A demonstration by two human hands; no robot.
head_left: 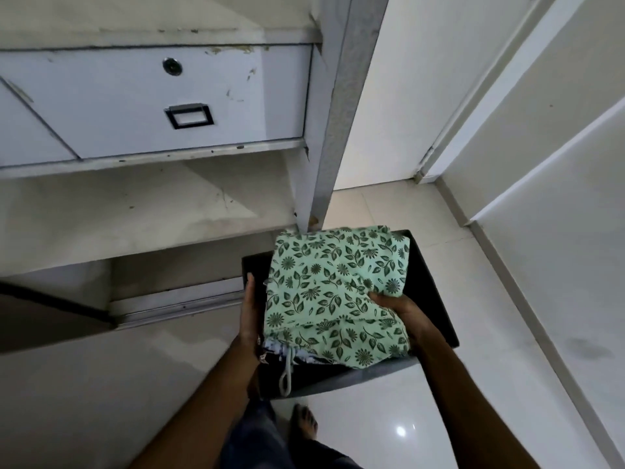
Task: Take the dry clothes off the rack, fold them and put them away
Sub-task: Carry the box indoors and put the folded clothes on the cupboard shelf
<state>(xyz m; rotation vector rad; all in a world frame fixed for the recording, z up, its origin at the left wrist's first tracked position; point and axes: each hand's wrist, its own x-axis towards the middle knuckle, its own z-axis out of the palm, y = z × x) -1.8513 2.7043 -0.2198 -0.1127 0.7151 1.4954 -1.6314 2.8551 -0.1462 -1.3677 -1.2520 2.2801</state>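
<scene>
Room: pale glossy tiled floor (439, 418) running between a worn white metal cabinet (324, 130) on the left and white wall panels (541, 164) on the right, narrowing toward a far corner. Cabinet: one drawer (152, 96), pushed in, with round lock (172, 66) and black-framed handle (188, 116); below it an open shelf (135, 204), scuffed, and a lower compartment near floor level. Carried item: black box (429, 292), held above the floor just in front of the cabinet's corner post, its far edge near the shelf lip. Contents: folded green floral cloth (324, 286) lying on top, overhanging the box's far rim; a white drawstring (286, 374) dangles over the near wall. Left hand (250, 309): fingers straight, flat against the box's left wall. Right hand (399, 311): fingers curled into the cloth, grasping its right fold. Bare foot (304, 423) on the tiles beneath the box.
</scene>
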